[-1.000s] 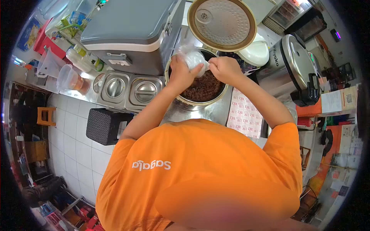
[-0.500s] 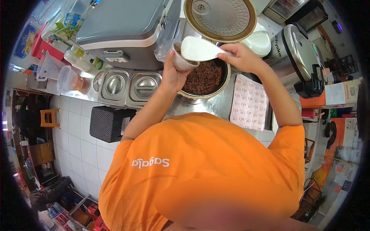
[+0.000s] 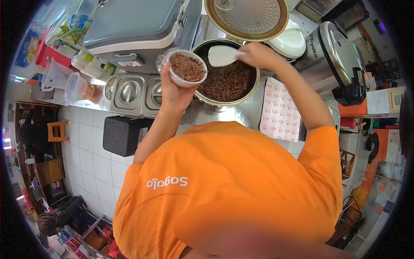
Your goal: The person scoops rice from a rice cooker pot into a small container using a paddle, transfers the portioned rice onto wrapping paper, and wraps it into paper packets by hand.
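My left hand (image 3: 176,96) is closed around a small white bowl (image 3: 186,82), holding it up at the left of the rice cooker. Reddish-brown rice (image 3: 187,65) fills the bowl close to its rim. A white rice paddle (image 3: 222,56) is gripped by its handle in my right hand (image 3: 258,56), its broad blade above the cooker's back part. Below it, the open rice cooker pot (image 3: 255,88) contains more dark brown rice (image 3: 226,82). The raised cooker lid (image 3: 248,19) stands behind the pot, its perforated inner side showing.
Patterned wrapping paper sheets (image 3: 280,113) lie right of the pot, with a closed Miyako cooker (image 3: 332,60) beyond. At left are lidded steel containers (image 3: 128,93), a large grey cooler box (image 3: 129,30) and plastic tubs (image 3: 77,88). A black stool (image 3: 120,136) stands on the floor.
My left hand has moved the bowl left, away from the pot, and its rice now faces up into view. The paddle has left the bowl's top and is over the pot.
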`<action>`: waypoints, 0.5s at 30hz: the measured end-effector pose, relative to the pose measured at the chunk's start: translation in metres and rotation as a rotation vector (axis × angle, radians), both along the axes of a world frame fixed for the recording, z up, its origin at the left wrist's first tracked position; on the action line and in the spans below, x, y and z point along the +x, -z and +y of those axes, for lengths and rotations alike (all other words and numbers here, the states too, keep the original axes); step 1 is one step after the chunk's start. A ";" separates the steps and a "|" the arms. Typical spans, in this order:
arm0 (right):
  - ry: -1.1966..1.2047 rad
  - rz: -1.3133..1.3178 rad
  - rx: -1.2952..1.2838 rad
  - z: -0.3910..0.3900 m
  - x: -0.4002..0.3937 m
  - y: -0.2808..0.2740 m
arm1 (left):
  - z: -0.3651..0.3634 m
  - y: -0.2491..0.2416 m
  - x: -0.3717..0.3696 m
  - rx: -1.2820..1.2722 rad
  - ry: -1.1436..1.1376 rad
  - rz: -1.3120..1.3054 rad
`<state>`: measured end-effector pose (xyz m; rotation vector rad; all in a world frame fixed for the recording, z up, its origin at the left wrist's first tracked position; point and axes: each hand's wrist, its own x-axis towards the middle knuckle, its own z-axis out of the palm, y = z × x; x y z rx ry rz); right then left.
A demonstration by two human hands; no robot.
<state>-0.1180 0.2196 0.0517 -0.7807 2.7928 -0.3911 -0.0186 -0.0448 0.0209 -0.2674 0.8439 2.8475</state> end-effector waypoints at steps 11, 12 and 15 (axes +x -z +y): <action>-0.274 -0.380 -0.060 -0.046 -0.006 0.065 | -0.034 0.005 0.023 0.119 -0.106 -0.062; -0.320 -0.356 -0.214 -0.035 -0.009 0.069 | -0.033 0.003 0.022 0.123 -0.110 -0.060; -0.081 -0.426 -0.197 -0.018 -0.003 0.027 | -0.023 -0.002 0.019 -0.008 -0.148 -0.107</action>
